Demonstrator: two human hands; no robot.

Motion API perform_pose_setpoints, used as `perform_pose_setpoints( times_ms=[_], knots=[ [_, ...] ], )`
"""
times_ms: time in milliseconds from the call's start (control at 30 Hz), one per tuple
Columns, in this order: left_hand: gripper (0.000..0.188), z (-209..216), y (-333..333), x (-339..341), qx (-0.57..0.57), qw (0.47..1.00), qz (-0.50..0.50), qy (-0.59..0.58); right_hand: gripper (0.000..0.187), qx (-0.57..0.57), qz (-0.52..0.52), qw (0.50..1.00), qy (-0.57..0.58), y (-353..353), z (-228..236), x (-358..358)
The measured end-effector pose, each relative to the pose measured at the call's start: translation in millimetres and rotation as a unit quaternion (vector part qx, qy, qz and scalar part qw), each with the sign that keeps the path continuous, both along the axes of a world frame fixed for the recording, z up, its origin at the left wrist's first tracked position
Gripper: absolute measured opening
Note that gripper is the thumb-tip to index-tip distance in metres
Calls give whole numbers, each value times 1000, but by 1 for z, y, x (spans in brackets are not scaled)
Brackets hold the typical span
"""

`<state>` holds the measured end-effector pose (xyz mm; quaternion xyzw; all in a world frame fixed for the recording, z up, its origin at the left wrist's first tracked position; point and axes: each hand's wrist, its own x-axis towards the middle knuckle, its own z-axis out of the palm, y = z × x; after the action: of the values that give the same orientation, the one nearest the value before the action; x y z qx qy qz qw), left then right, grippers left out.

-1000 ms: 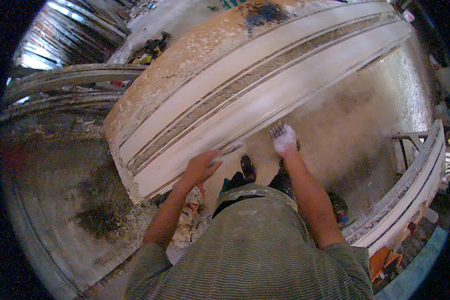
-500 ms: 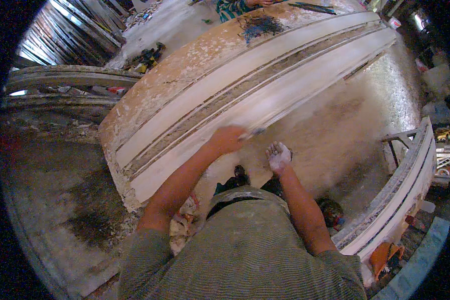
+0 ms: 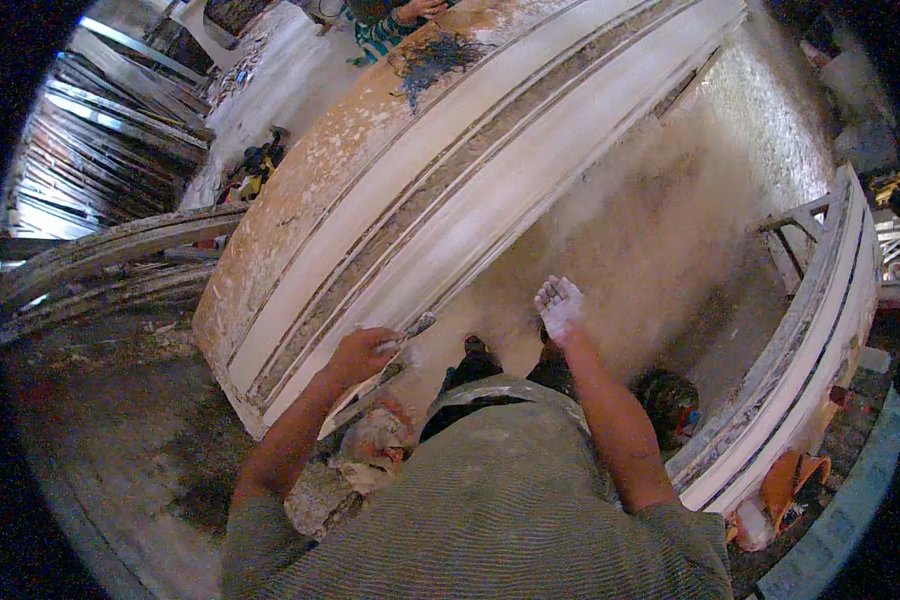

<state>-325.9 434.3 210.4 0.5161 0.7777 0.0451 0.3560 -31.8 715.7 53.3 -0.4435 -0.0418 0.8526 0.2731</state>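
My left hand (image 3: 362, 357) is closed round a small greyish flat piece (image 3: 420, 325) whose end sticks out past the fingers. It is at the near edge of a large curved panel (image 3: 490, 170), which has smooth whitish bands, a rough brown strip between them and a flaky orange-brown far side. What kind of piece I hold cannot be made out clearly. Coated in white dust, my right hand (image 3: 560, 305) hangs over the floor with palm up and fingers stretched, holding nothing, apart from the panel.
Another curved white-edged piece (image 3: 800, 370) stands at the right, with an orange object (image 3: 792, 480) by it. Dark tangled strands (image 3: 435, 62) lie on the panel; another person's hand (image 3: 420, 10) is beyond. Stacked strips (image 3: 100, 130) and curved frames (image 3: 120, 250) stand left. Dust hangs over the floor.
My left hand has moved left and nearer to me along the panel edge with the greyish piece. My right hand stays nearly in place, its fingers more stretched. The view has turned.
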Motion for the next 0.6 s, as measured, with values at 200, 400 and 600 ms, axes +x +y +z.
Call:
perform_pose_setpoints(
  times_ms=[200,400,600],
  knots=[
    [49,-28,220,8,70,997,-23,-37,23,-48,-15,999,-9,18,-17,9],
    [40,-34,314,42,214,977,-5,-3,23,3,58,997,-51,31,-12,-4],
    [43,-34,72,21,28,994,96,-46,24,-41,56,997,-35,25,0,-21]
  ],
)
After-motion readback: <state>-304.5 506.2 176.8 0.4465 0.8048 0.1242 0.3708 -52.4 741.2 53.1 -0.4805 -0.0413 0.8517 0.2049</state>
